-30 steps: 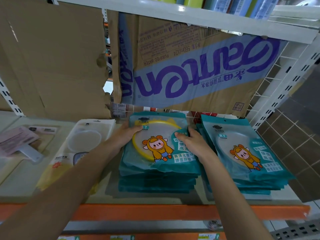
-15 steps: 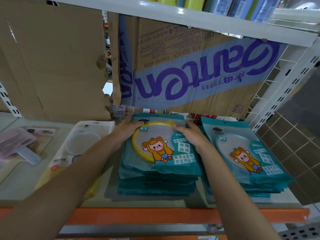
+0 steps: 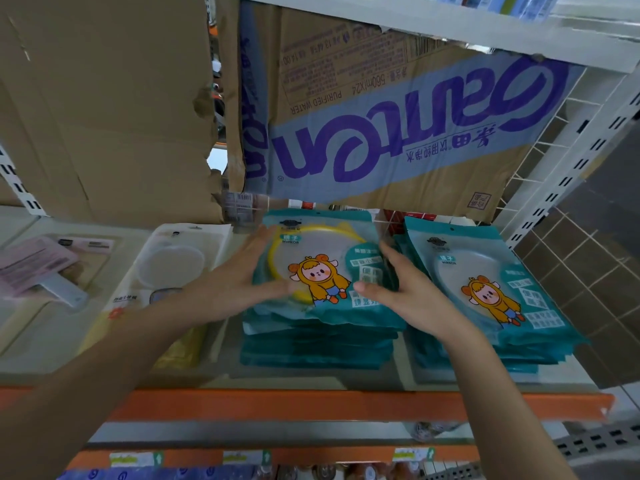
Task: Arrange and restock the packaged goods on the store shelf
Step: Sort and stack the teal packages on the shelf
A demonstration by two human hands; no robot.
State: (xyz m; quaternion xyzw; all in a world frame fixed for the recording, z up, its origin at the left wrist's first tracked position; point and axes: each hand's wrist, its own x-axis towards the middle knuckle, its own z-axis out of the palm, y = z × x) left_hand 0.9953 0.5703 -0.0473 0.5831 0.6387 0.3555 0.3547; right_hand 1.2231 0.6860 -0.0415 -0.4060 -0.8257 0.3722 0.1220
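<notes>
A stack of teal mirror packs (image 3: 322, 337) lies on the shelf (image 3: 311, 403), its top pack (image 3: 325, 258) showing a yellow ring and a cartoon figure. My left hand (image 3: 242, 275) rests on the top pack's left side, fingers straight, thumb across the front. My right hand (image 3: 405, 292) lies with straight fingers on its right side. A second stack of teal packs (image 3: 485, 289) sits just to the right, untouched.
Left of the stacks lie a white and yellow pack (image 3: 166, 268) and a pink boxed item (image 3: 38, 265). Upright cardboard sheets (image 3: 381, 116) stand behind. A white wire side panel (image 3: 540, 161) closes the right end. An upper shelf (image 3: 450, 26) hangs overhead.
Both hands have slid from the far top corners of the top pack down toward its near sides, with the fingers now stretched flat. The view moved closer to the shelf.
</notes>
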